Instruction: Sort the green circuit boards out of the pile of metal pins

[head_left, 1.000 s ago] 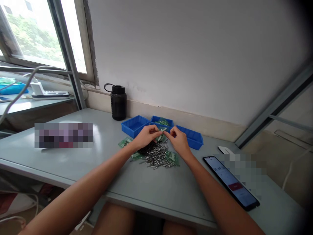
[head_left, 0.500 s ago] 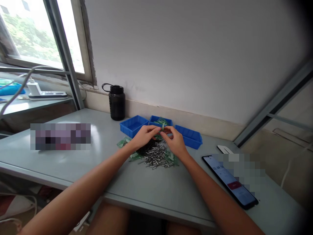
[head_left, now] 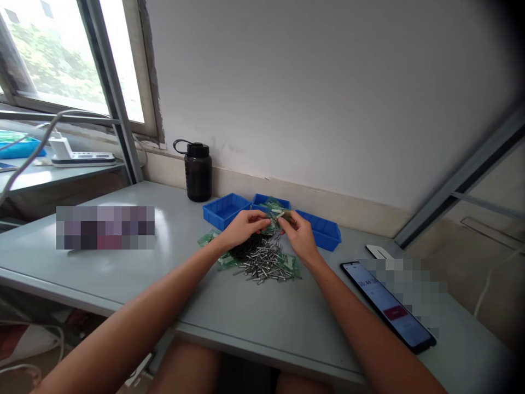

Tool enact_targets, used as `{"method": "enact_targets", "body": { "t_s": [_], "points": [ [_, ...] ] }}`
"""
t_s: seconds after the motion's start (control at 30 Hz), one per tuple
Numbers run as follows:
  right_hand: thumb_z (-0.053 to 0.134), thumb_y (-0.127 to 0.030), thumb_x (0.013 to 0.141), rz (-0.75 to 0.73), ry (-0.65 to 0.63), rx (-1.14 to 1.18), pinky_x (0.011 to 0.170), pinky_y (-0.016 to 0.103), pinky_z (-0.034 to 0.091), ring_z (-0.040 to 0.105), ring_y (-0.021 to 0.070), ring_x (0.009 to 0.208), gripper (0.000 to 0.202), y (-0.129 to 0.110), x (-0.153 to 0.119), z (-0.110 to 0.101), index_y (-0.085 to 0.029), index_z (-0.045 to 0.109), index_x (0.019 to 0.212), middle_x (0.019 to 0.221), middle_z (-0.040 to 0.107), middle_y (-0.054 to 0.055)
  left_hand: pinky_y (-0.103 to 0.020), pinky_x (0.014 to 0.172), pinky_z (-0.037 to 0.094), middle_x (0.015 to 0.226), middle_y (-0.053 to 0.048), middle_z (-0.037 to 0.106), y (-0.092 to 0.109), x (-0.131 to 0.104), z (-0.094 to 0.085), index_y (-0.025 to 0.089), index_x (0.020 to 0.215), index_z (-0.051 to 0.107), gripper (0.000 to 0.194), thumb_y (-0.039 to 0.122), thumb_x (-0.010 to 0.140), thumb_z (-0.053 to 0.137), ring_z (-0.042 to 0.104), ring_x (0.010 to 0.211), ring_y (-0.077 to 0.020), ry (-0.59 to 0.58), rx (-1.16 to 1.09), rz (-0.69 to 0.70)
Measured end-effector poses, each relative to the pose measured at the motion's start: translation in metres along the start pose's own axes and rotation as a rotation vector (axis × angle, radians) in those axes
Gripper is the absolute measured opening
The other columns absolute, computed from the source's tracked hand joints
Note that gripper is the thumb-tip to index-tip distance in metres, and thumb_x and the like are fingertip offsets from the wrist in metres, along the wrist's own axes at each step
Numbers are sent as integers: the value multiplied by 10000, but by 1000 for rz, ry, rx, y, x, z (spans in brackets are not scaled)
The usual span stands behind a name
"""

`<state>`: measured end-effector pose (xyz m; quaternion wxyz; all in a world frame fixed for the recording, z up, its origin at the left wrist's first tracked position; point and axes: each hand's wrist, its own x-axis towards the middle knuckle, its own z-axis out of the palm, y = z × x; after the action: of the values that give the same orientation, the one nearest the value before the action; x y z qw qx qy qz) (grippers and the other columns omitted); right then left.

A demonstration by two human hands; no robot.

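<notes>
A small green plastic bag (head_left: pixel 279 213) is held up between my two hands, above a heap of thin metal rivets (head_left: pixel 264 262). My left hand (head_left: pixel 246 225) is closed, thumb and fingers pinched at the bag's left edge. On the other side my right hand (head_left: pixel 297 231) grips the bag between thumb and fingers. Dark small pieces (head_left: pixel 246 249) lie at the heap's left, partly under my left hand. More green bags lie around the heap, one at its right side (head_left: pixel 290 264) and one at its left (head_left: pixel 208 237).
Behind the hands stand three blue bins: a left one (head_left: pixel 225 210), a middle one (head_left: pixel 259 200) with green bags, and a right one (head_left: pixel 322 230). A black bottle (head_left: pixel 199 172) stands near the wall. A phone (head_left: pixel 388 306) lies at the right on the grey table (head_left: pixel 229 323).
My fingers have spread a little apart, and more of the green bag shows between them. My right hand has shifted slightly. The whole view has moved slightly.
</notes>
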<state>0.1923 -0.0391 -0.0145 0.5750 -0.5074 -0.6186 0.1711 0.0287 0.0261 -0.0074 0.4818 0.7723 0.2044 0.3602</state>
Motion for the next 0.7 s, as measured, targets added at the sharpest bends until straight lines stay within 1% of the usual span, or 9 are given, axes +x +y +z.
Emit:
{"method": "enact_targets", "body": {
  "t_s": [0.07,0.1,0.27,0.37,0.47,0.57,0.7],
  "points": [
    [528,-337,797,19,-20,25,581,277,488,564,171,687,165,1,1,0,-194,587,853,787,607,35,-252,651,448,705,-23,581,2,-1,1,122,735,588,255,345,834,515,539,679,-122,-10,45,38],
    [528,-337,797,23,-32,25,587,280,488,568,175,698,170,1,1,0,-195,591,865,801,616,39,-246,641,437,690,-17,572,3,-2,1,123,708,579,267,345,837,507,527,659,-116,-3,62,49],
    [529,-328,803,-23,-80,-65,674,303,468,594,189,749,169,4,1,0,-194,607,871,838,651,42,-220,565,372,616,12,507,6,-2,0,132,677,560,253,327,831,511,458,583,-96,48,123,57],
    [537,-332,802,-18,-85,-62,697,305,460,607,194,776,189,4,1,0,-197,601,917,856,660,40,-214,544,352,594,19,481,7,-2,0,134,657,545,240,306,822,520,434,567,-92,63,130,63],
    [534,-359,804,9,-77,-49,676,293,454,606,191,779,218,2,0,0,-197,601,933,871,658,43,-215,555,371,609,16,494,6,-2,0,136,679,559,222,303,820,521,450,582,-98,81,119,79],
    [511,-388,813,16,-69,-108,642,281,437,588,180,733,232,-1,0,-1,-189,619,863,824,647,38,-222,563,383,618,12,503,3,-1,-1,138,692,576,231,324,820,524,459,590,-102,104,117,95],
    [484,-400,826,-14,-58,-192,610,269,410,554,163,660,255,-5,-1,-1,-188,618,783,731,623,18,-227,550,360,584,15,491,1,0,-1,138,657,583,255,331,816,535,445,572,-103,126,143,100]
  ]
}}
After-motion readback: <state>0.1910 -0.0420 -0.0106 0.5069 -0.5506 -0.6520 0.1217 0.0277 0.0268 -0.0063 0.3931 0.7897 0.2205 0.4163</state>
